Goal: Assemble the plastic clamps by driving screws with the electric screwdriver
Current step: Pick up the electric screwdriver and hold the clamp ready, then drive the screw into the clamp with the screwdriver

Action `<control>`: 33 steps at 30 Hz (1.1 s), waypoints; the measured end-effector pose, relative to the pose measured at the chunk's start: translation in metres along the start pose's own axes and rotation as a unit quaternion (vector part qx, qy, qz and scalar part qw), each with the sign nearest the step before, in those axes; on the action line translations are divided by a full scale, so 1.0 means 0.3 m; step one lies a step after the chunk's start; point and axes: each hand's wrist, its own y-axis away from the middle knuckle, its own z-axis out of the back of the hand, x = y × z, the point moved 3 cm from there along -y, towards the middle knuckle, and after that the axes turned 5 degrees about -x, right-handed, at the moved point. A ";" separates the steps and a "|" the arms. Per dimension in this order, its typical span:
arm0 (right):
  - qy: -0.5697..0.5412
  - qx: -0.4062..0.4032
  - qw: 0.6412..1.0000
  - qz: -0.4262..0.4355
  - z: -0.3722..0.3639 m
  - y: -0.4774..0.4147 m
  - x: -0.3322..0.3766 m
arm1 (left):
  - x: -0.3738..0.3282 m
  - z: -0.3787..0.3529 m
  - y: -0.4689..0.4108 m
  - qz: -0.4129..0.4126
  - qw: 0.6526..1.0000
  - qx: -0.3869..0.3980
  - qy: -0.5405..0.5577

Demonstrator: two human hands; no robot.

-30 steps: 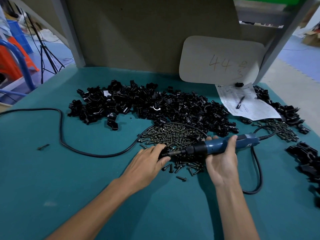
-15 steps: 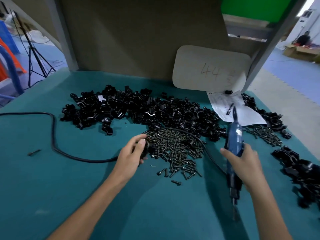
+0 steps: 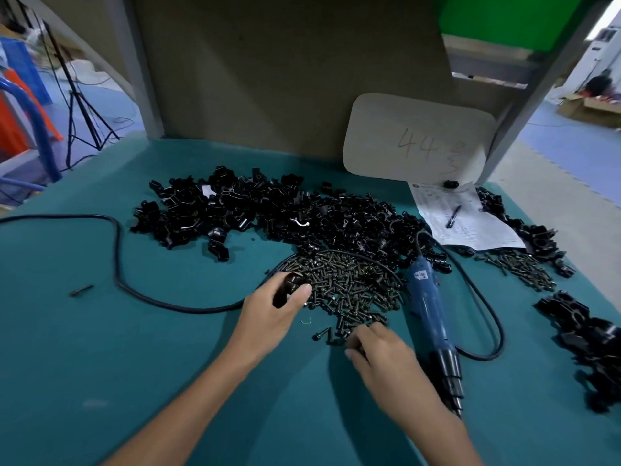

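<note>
Nearest, the right hand (image 3: 376,354) curls over the near fringe of the screw pile (image 3: 349,284), likely fishing one out; whether its grip is closed on one I cannot tell. Beside it the electric screwdriver (image 3: 428,307) lies parked on the desk (image 3: 168,364), within reach. The left hand (image 3: 268,314) has its grip clamped on a black clamp (image 3: 289,287), ready. Beyond, loose clamps (image 3: 285,213) crowd toward the far edge.

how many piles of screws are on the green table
2. The large pile of dark metal screws lies mid-table, just nearer than the black plastic clamp heap; a smaller pile lies right, below the white paper sheet. Clamps may hide more.
</note>
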 end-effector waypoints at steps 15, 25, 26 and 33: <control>-0.540 -0.067 0.837 -0.063 0.085 -0.111 0.036 | -0.015 -0.021 0.022 -0.079 0.992 0.026 -0.094; -0.514 -0.079 0.853 -0.036 0.043 -0.169 0.052 | -0.011 -0.030 0.024 -0.109 0.987 0.051 -0.109; -0.514 -0.074 0.854 -0.033 0.040 -0.171 0.056 | -0.011 -0.031 0.024 -0.111 0.986 0.055 -0.113; -0.392 -0.026 0.920 -0.016 0.046 -0.189 0.044 | -0.008 -0.038 0.028 -0.115 0.982 0.067 -0.131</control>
